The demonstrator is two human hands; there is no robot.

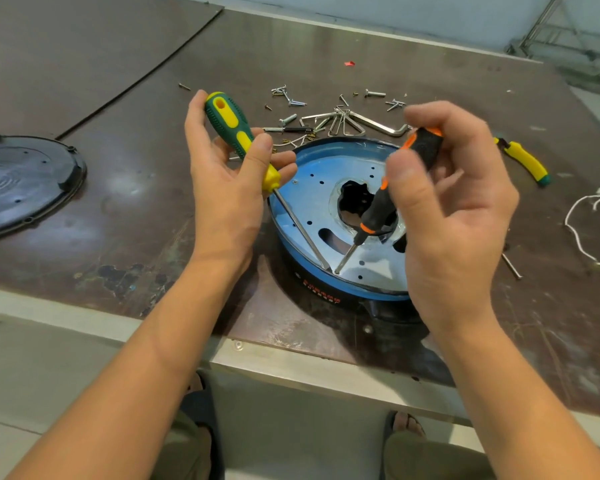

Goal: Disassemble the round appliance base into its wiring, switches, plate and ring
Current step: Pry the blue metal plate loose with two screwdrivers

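The round appliance base [312,289] sits near the table's front edge, its blue-tinted metal plate [312,188] facing up with a large central hole. My left hand [222,181] grips a green-and-yellow screwdriver [232,126]; its shaft slants down to the plate's near rim. My right hand [454,216] holds a black-and-orange screwdriver [378,209], tip set on the plate beside the other tip. Both tips meet at about the same spot on the front edge of the plate.
A black round cover [25,181] lies at the left. Loose screws [288,97] and a set of hex keys [354,123] lie behind the base. A yellow-handled tool [523,161] and white wiring [589,220] lie at the right. The table edge [174,337] runs close in front.
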